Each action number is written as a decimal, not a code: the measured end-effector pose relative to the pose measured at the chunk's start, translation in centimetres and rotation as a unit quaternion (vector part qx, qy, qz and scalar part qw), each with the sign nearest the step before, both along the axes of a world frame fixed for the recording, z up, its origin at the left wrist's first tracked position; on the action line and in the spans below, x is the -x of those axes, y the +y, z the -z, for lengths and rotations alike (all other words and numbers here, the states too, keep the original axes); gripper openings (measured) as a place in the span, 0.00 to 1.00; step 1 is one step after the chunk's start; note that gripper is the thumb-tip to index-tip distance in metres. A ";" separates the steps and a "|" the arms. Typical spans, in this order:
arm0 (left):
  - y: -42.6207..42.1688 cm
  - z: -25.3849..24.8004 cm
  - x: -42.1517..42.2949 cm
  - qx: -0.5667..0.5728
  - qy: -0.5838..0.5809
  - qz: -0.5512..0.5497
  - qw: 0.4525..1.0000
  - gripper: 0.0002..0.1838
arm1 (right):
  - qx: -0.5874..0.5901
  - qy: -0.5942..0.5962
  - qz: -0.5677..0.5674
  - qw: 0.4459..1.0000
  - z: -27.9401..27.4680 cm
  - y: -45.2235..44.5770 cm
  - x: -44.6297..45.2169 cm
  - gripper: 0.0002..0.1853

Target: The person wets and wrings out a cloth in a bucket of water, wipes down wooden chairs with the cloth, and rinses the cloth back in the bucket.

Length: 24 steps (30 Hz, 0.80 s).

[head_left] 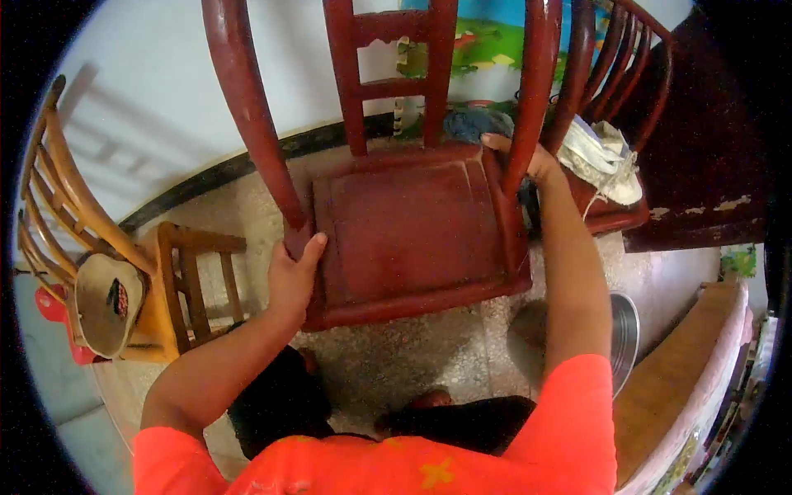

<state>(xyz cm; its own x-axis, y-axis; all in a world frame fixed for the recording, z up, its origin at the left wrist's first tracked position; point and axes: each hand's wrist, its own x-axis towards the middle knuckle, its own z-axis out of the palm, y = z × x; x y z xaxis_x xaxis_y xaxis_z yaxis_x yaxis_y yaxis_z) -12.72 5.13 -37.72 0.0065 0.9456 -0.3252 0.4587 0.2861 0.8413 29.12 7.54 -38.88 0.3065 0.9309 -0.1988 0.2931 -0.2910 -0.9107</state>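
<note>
A dark red wooden chair (408, 227) is in front of me, its seat facing up and its slatted back at the far side. My left hand (293, 276) grips the seat's left edge near the front post, thumb on top and fingers hidden below. My right hand (532, 161) is closed on the chair's right rear part, beside the right post, which partly covers it. A fingertip shows near the seat's back corner. Whether the chair's legs touch the floor is hidden under the seat.
A yellow wooden chair (173, 289) at left bears a woven hat (110, 305). Behind at right, another red chair (623, 216) carries white cloth (598, 161). A metal basin (624, 334) lies right, near a wooden bench-like piece (685, 363). A white wall (157, 124) stands behind.
</note>
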 end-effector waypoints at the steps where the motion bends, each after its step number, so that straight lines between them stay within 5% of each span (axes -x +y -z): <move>1: 0.0 -0.1 -0.2 0.009 -0.049 -0.010 0.999 0.30 | 0.009 -0.017 -0.033 0.999 0.1 0.2 -0.7 0.35; 4: -0.4 -0.6 -0.7 0.052 -0.104 -0.020 0.993 0.29 | -0.050 0.026 -0.041 0.998 2.6 0.7 -1.1 0.37; 6: 0.1 -1.2 -0.7 0.062 -0.108 -0.021 0.992 0.30 | -0.007 -0.046 0.057 0.997 0.0 -2.4 1.7 0.34; 9: 0.0 -0.3 -0.2 0.048 -0.074 -0.031 0.996 0.29 | -0.059 0.112 0.141 0.982 -0.2 -6.6 3.2 0.29; 12: -0.3 0.2 -0.4 0.049 -0.198 -0.045 0.978 0.29 | -0.022 0.082 0.225 0.971 0.6 -12.8 3.9 0.25; 18: 0.2 0.9 -0.3 0.035 -0.217 -0.033 0.975 0.31 | -0.023 -0.183 0.243 0.952 -6.4 -16.1 10.9 0.19; 22: 0.2 0.8 0.0 0.046 -0.153 -0.019 0.987 0.31 | -0.177 -0.441 0.122 0.871 -7.7 -10.3 15.2 0.23; 24: 0.0 0.5 0.0 0.047 -0.152 -0.015 0.987 0.31 | -0.085 -0.577 0.051 0.811 -4.8 -6.2 15.2 0.25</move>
<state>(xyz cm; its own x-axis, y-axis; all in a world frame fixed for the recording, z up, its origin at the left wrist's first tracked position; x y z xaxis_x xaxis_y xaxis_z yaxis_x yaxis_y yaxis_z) -12.72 5.13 -38.19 0.0895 0.9126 -0.3988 0.1789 0.3792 0.9079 13.88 1.36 -34.06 0.2741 0.8725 0.4044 0.9608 -0.2663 -0.0766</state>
